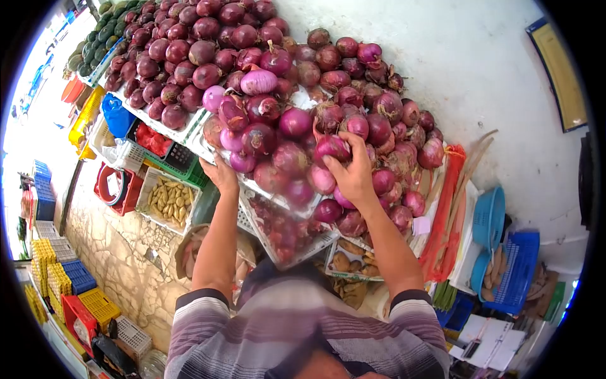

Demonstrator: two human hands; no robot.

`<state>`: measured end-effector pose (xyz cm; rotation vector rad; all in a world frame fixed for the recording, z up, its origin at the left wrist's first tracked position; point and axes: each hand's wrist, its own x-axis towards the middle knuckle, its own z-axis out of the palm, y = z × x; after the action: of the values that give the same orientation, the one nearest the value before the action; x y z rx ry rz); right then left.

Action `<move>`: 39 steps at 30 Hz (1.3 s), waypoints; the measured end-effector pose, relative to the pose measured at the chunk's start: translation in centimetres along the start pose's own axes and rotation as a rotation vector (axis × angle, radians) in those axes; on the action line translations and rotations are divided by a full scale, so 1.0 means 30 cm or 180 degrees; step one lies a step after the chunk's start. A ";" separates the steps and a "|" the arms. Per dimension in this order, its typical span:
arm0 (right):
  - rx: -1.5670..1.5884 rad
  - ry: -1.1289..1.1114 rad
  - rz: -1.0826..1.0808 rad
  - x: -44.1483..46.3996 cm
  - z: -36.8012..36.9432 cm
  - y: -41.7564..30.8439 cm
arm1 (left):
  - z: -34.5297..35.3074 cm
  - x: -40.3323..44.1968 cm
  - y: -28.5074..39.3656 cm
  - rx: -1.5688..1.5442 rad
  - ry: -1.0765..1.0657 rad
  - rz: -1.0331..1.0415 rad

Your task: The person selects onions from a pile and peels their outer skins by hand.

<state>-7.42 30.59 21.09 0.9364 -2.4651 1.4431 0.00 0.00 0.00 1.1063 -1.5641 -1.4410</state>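
In the head view, the right hand (355, 175) pinches a red onion (332, 149) between thumb and fingers, among the piled onions (379, 130). The left hand (221, 174) is near a purple onion (242, 162) at the pile's edge; whether its fingers grip, I cannot tell. A light hold and slow movement seem best, so neighbouring onions do not roll.

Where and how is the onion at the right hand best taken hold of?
Probably by its rounded body, from the right and above, in an opposed pinch: the onion bulges widest there, its thin neck points away from the right hand, and neighbouring onions crowd its left.
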 end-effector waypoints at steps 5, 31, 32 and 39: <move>-0.0548 0.0093 -0.0230 0.149 0.173 0.067 | 0.022 0.004 0.021 0.0192 0.0321 0.0073; -0.2824 -0.1842 -0.0145 0.985 0.329 0.572 | 0.039 -0.014 0.083 -0.0053 0.0262 -0.0144; -0.3179 -0.1939 -0.0150 1.016 0.351 0.619 | 0.045 -0.012 0.076 -0.0158 0.0276 -0.0099; -0.3937 -0.2242 0.0168 1.073 0.442 0.556 | 0.044 -0.012 0.070 -0.0176 0.0274 -0.0443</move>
<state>-40.19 11.16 14.82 1.0758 -2.9844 -0.6498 -1.34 0.82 1.95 1.2486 -1.4028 -1.4978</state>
